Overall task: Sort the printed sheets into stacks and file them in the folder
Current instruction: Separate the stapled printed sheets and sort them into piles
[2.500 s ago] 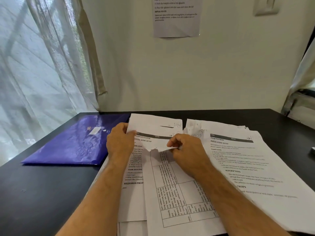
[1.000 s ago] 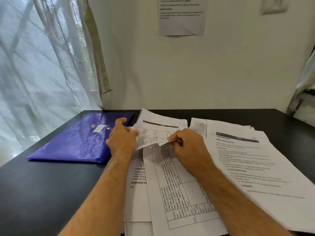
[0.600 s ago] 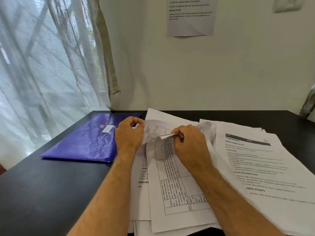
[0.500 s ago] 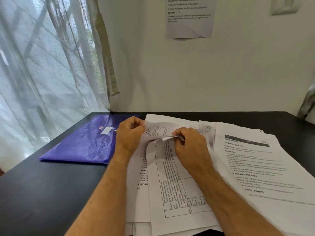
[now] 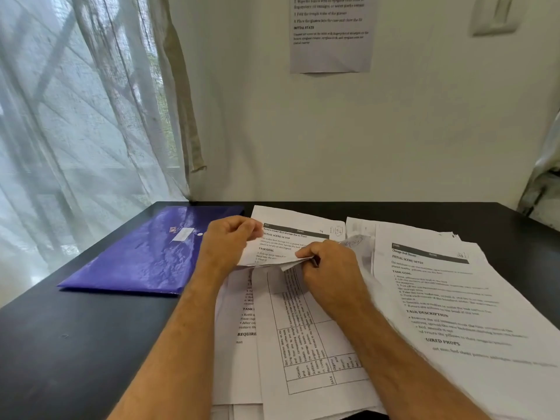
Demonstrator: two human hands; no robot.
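**Top sheet folded back over the pile**

Head view: the left hand (image 5: 225, 248) and right hand (image 5: 328, 269) both pinch a bent sheet (image 5: 281, 247), which has been peeled further up since a moment ago, so its header now faces the camera. That frees it from the table sheet (image 5: 303, 334) below; sorting looks barely under way. Right of the right hand lies another stack (image 5: 439, 298). The folder (image 5: 151, 256), closed, sits just left of the left hand. All rests on a black desk (image 5: 75, 344); curtain (image 5: 91, 116) left, a notice (image 5: 331, 34) on the wall ahead.
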